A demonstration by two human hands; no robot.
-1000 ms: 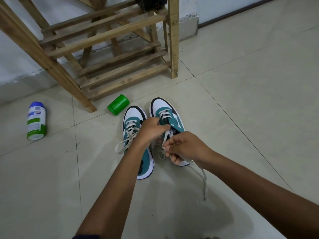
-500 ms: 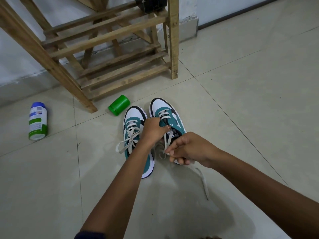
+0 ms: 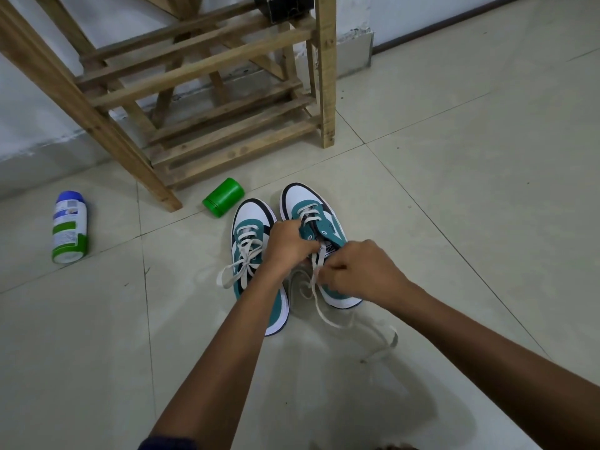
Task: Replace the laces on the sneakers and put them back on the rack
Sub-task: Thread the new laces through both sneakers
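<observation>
Out at nine o'clock a white bottle with a blue cap (image 3: 69,228) lies on its side on the tiled floor (image 3: 470,196), and the wooden rack (image 3: 207,102) stands from ten to twelve o'clock, its low slats free in the part you can see. A green canister (image 3: 223,197) lies tipped over just beside the toe of the left sneaker (image 3: 251,251).

That left sneaker sits on the floor near centre, laced, its ends (image 3: 232,271) crossing at the top eyelets and one trailing loose toward eight o'clock. Your left hand (image 3: 285,246) is curled over the gap between the pair, fingers folded at the eyelet row of the right sneaker (image 3: 316,219); it appears to grip that upper, though you cannot tell exactly what lies under the fingers.

The right sneaker stands touching its mate, laced only near the toe. Your right hand (image 3: 360,271) pinches the flat cream lace (image 3: 316,264) just below the tongue; the slack runs down to a loose coil on the floor at five o'clock.

Expect the lace to be limp, light and prone to twisting, so hold it close behind the tip. The shoes look light, with a soft upper over a stiff sole: steady one by the eyelet stay, and carry it by the heel collar.
</observation>
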